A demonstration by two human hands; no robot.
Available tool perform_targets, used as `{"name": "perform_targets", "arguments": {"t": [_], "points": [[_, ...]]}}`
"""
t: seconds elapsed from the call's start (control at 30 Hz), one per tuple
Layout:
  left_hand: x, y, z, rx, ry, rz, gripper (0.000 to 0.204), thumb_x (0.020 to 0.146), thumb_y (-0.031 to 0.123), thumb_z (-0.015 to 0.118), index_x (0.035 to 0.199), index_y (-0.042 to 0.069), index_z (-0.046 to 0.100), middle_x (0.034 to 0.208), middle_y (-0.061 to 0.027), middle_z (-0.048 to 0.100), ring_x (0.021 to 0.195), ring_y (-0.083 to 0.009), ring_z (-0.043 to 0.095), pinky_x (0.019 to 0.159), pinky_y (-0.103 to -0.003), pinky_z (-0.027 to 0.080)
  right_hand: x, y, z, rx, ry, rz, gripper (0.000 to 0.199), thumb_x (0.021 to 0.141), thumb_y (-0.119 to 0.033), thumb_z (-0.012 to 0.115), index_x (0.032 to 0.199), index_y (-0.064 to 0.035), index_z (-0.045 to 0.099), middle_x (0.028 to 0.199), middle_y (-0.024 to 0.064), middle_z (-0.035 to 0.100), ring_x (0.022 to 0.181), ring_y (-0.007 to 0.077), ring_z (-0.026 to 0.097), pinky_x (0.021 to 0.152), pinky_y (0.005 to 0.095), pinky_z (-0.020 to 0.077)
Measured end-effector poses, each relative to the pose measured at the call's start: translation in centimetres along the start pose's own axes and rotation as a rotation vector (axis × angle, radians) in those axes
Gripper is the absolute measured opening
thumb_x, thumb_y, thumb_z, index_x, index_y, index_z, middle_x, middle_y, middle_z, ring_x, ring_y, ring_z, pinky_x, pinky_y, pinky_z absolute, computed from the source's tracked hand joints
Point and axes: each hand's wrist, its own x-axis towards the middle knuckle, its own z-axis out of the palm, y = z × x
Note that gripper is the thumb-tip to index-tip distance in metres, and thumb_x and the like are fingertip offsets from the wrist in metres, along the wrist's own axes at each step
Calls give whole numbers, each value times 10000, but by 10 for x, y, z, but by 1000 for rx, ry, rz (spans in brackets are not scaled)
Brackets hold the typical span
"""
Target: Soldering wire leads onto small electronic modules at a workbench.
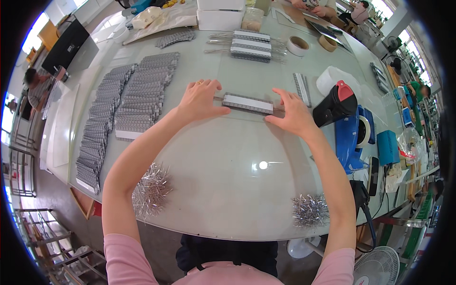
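A flat grey-edged block with a white strip on top point(248, 103) lies on the table in front of me, thin wires coming out of both ends. My left hand point(202, 99) is at its left end, thumb and fingers apart around the wire end. At the right end is my right hand point(295, 114), also with fingers spread and the thumb close to the block's corner. Neither hand visibly grips it. Beyond them sits a stack of similar blocks point(251, 47) with wires sticking out both sides. A few narrow strips point(302, 89) lie to the right of my right hand.
Long fanned rows of grey strips point(147, 85) cover the left. Silvery bundles of thin wire point(152, 192) point(311, 210) lie near the front edge. On the right stand a black cup with red lid point(337, 104) and a blue tape dispenser point(349, 142). Another person's hands point(316, 7) work across the table.
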Motion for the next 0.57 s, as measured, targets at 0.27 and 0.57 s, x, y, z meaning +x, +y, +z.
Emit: {"name": "perform_targets", "arguments": {"t": [0.27,0.57], "points": [[1,-1,-14,15,-235,-34,719,657,505,754,1152,26,549,1055,-149,620,1103,-322,551,1048,-449,303,2,7,0,-111,-118,61,755,646,-444,818,1234,-71,527,1063,122,602,1024,287,564,884,395,471],[5,23,15,-78,-146,295,872,735,456,745,1437,85,384,1430,-179,431,1375,-340,327,1162,-492,172,19,-15,19,8,-111,-144,870,632,-453,828,1350,-105,479,1243,124,555,1203,287,474,1030,428,385]]}}
